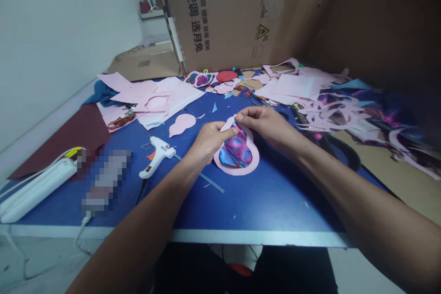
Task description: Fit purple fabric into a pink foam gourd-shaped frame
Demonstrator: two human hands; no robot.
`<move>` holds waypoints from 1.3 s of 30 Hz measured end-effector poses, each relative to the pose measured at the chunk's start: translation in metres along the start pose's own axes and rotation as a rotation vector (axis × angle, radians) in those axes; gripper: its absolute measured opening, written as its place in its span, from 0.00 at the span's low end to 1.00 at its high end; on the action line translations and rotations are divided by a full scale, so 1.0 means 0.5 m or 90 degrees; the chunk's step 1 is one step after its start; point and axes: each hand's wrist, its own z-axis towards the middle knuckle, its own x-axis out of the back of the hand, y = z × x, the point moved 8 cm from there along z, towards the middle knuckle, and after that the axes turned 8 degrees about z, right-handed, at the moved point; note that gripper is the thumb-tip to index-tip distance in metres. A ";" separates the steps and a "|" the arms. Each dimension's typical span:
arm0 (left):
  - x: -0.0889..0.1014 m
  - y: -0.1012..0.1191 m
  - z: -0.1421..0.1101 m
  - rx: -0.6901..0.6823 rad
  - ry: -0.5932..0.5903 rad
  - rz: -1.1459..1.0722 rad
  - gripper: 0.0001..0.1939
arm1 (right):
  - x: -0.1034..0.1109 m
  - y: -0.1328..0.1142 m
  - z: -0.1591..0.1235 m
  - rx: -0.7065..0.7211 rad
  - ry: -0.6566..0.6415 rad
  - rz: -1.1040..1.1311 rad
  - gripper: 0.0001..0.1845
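Head view: your L hand [208,142] was at centre frame, fingers pressed together, pinching the left edge of a gourd-shaped cutout [241,169], pink paper border around a purple-blue galaxy print. Your R hand [265,126] came in from the right, fingers together, pinching the cutout's top edge; exact thumb position hard to tell. The cutout sat on or just above the blue tabletop [275,202], centre frame, under both hands.

Just left of your L hand: white hot glue gun [156,156] lying on its side, plain pink gourd cutout [182,124] above it. Upper left: loose pink paper sheets [161,98]. Far left: white power strip [37,190]. Right of frame: galaxy-print offcuts [334,115]. Top centre: cardboard box [213,14] standing behind the table.
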 end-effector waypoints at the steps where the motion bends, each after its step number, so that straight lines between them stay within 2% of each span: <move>1: 0.000 -0.001 0.000 0.002 0.002 0.000 0.17 | 0.000 0.001 0.000 -0.001 0.000 0.000 0.22; 39: -0.005 0.003 -0.003 0.005 -0.003 -0.003 0.18 | 0.003 -0.002 0.001 0.008 0.008 -0.026 0.20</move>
